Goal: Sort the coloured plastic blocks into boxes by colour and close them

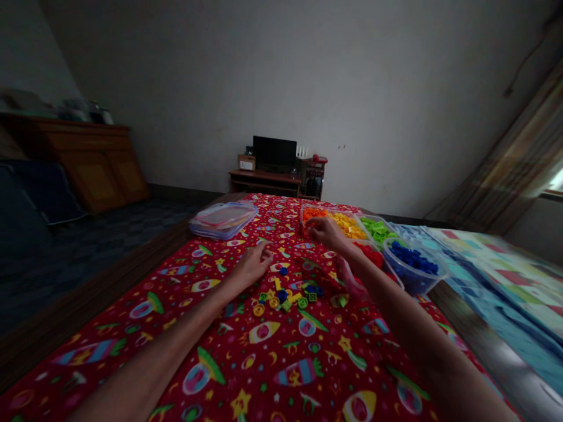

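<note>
My left hand (257, 262) is just above or on the red patterned cloth (176, 351), its fingers curled together; anything inside is hidden. Further right, my right hand (325, 230) reaches to the near edge of a clear tub of orange bricks (315, 214). Its fingers are bent and drawn together, and what they hold, if anything, is too small and dark to make out. Between my forearms lies a loose group of small building pieces, with a yellow round piece (258, 309), a green square piece (312, 297) and a blue piece (283, 271) among them.
Tubs of yellow bricks (346, 225), green bricks (377, 230), red bricks (370, 255) and blue bricks (413, 259) stand at the right. Stacked clear lids (224, 220) lie at the table's far left. A bed (505, 275) adjoins the right side; a monitor (275, 152) stands beyond.
</note>
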A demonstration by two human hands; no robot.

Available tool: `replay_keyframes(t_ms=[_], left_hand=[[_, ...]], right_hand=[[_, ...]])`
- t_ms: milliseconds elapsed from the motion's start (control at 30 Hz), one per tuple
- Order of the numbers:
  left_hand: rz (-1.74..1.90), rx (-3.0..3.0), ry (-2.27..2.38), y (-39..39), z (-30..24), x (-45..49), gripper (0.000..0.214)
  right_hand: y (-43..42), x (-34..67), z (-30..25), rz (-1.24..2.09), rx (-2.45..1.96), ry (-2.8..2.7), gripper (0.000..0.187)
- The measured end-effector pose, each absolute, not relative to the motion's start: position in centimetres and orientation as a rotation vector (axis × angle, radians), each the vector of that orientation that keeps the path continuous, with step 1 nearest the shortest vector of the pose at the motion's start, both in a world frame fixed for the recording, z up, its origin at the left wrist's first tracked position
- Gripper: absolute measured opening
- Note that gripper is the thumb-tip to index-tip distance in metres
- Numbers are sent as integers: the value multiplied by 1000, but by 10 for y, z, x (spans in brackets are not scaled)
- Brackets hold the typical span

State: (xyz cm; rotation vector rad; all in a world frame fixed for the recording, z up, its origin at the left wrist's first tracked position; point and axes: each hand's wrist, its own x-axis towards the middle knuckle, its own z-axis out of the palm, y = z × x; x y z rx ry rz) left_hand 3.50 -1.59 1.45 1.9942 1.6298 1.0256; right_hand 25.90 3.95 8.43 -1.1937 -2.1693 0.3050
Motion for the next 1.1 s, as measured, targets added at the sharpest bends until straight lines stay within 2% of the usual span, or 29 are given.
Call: replay_keyframes(t_ms=[200,333,533,667,800,1000,1100], left_hand=[[1055,1929,1603,-8,-7,21,33],[1051,1992,1617,-8,-8,21,32],[1021,2051,1605,-7,-8,22,30],[980,2185,1619,-5,-9,23,29],[924,2280,1543,-6,-12,27,35],[1040,2422,1255,-11,-22,39,32],[930,2433,1305,-12,-19,42,23]], right_hand=[[106,263,126,139,-1495,-2170,30],[127,261,129,88,-1632,-2211,28],[137,261,133,26,-1640,-2215,39],[117,259,136,-48,-1462,-2276,28],[71,253,125,28,-1248,-2453,21],[6,234,75,146,-1100,-2572,20],[-8,223,48,215,-1073,-2626,16]])
